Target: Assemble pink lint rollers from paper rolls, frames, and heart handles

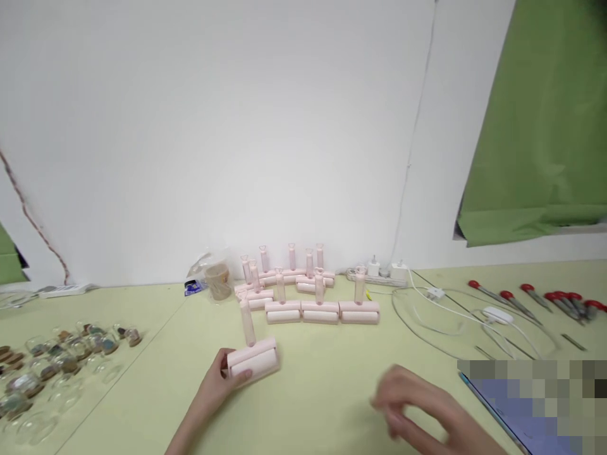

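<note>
A pale pink lint roller (253, 361) with a clear pinkish handle is held just above the yellow-green table by my left hand (222, 377). My left thumb lies across its front, and the fingers go behind its left end. My right hand (408, 404) is apart from it, over the table to the right. Its fingers are curled in towards the thumb and somewhat blurred, so what they hold, if anything, cannot be made out. Behind, several similar lint rollers (320, 312) stand in rows with their handles upright.
Small glass domes (66, 363) crowd the left side. A tape roll in clear plastic (218, 281) is by the wall. A power strip (379, 278) and white cables (455, 316) lie right of the rollers. Red-handled tools (516, 303) and a blue item (502, 404), partly pixelated, are further right.
</note>
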{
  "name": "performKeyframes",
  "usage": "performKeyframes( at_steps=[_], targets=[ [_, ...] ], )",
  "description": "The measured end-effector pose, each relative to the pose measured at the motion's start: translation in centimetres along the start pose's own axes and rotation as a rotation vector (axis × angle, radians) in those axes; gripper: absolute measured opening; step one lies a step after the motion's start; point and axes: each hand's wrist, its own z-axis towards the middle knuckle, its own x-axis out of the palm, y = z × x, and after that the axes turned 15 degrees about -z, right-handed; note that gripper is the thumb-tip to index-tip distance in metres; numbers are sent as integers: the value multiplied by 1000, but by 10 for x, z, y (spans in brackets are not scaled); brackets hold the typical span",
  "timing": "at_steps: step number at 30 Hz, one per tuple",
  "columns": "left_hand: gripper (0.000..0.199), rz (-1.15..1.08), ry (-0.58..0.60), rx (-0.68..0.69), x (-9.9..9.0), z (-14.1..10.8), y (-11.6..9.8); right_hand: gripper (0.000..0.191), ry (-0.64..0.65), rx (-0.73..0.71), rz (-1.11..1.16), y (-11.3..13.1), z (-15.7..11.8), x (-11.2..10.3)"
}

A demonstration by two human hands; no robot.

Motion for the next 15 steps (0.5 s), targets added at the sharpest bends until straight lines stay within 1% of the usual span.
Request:
performKeyframes(
  at_steps=[1, 2, 3, 4, 5, 6, 7, 8, 9, 11, 12, 13, 15],
  targets=[
    [44, 23, 43, -32, 7, -11, -3, 16, 102, 91, 58, 2, 10, 6],
    [43, 37, 84, -47, 16, -20, -7, 22, 160, 153, 101, 1, 19, 13],
    [41, 35, 125, -43, 27, -26, -12, 34, 210, 200, 127, -2, 27, 22],
    [40, 14, 170, -31, 40, -30, -18, 49, 230, 230, 150, -7, 34, 31],
    [40, -26, 222, -4, 53, -32, -24, 65, 215, 252, 172, -12, 40, 40],
    [42, -76, 279, 18, 66, -32, -30, 78, 186, 271, 211, -18, 45, 47],
    [45, -128, 334, 35, 78, -29, -37, 84, 153, 285, 264, -24, 50, 54],
    [52, -177, 387, 46, 89, -26, -43, 82, 127, 294, 325, -29, 55, 58],
    [61, -225, 431, 50, 98, -22, -49, 73, 117, 299, 385, -33, 59, 62],
    [72, -306, 489, 55, 112, -15, -56, 47, 115, 305, 475, -38, 66, 67],
    [72, -332, 507, 54, 116, -13, -56, 39, 100, 315, 496, -39, 67, 69],
    [69, -355, 525, 48, 119, -10, -55, 37, 63, 335, 505, -41, 68, 69],
    [60, -397, 545, 34, 120, -8, -49, 41, -46, 404, 522, -45, 67, 67]
  ],
)
